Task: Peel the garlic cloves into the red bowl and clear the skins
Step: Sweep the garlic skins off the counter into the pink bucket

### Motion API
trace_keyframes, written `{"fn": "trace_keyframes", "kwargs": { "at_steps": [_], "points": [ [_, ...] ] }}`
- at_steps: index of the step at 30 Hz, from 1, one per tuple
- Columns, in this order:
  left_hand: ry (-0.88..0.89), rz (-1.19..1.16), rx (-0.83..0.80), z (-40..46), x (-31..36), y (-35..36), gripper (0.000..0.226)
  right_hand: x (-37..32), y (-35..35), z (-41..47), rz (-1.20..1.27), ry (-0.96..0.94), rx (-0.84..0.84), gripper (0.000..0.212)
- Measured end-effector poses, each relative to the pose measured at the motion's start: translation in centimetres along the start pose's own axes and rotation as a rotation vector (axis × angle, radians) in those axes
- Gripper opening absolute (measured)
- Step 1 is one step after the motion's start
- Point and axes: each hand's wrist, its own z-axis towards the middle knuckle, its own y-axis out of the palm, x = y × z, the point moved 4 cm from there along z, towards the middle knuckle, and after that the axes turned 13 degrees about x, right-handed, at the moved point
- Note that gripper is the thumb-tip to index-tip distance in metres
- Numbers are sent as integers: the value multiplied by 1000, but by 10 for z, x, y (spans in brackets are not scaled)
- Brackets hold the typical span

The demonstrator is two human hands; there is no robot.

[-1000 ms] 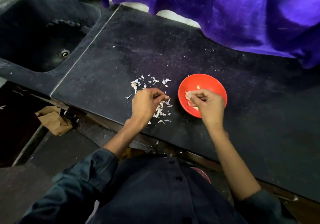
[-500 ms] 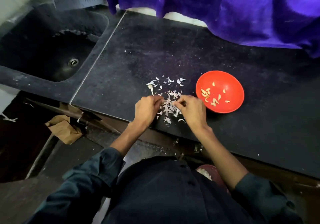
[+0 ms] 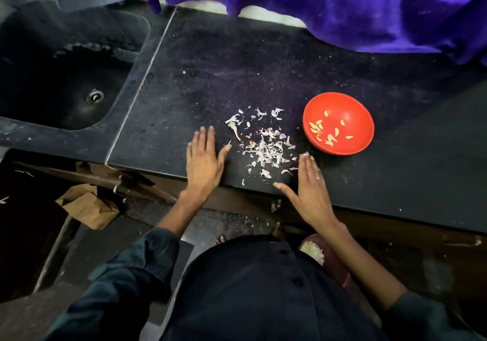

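Note:
A red bowl (image 3: pixel 353 103) stands on the black counter (image 3: pixel 263 64), right of centre, with several peeled garlic cloves (image 3: pixel 320 130) inside it. A scatter of pale garlic skins (image 3: pixel 266 145) lies on the counter to the left of the bowl, near the front edge. My left hand (image 3: pixel 204 160) lies flat with straight fingers on the counter, just left of the skins. My right hand (image 3: pixel 309 185) is also flat with straight fingers, at the right side of the skins, its fingertips close to the bowl. Neither hand holds anything.
A dark sink (image 3: pixel 66 77) is sunk into the counter at the left. Purple cloth (image 3: pixel 342 6) hangs over the counter's back edge. On the floor lie a brown paper bag (image 3: pixel 87 206) and a maroon bowl (image 3: pixel 326 256) with pale bits in it.
Both hands have let go of the skins, opened flat and moved apart to either side of the pile. One second ago the right hand was over the bowl.

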Motion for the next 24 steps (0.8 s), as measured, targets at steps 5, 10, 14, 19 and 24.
{"fn": "trace_keyframes", "kwargs": {
  "at_steps": [5,10,14,19,24],
  "points": [
    [-74,304,-113,-6,-24,12,104,5,16,-7,-168,73,-6,114],
    [84,287,-212,-6,11,27,98,-22,26,13,-196,38,-36,111],
    [183,94,-320,-7,52,41,78,-40,35,38,-155,-103,-52,110],
    [71,-144,-176,9,44,23,67,-35,17,46,-10,-83,-1,100],
    [-80,19,-112,49,0,19,81,-11,14,66,-69,10,28,103]
  ]
}}
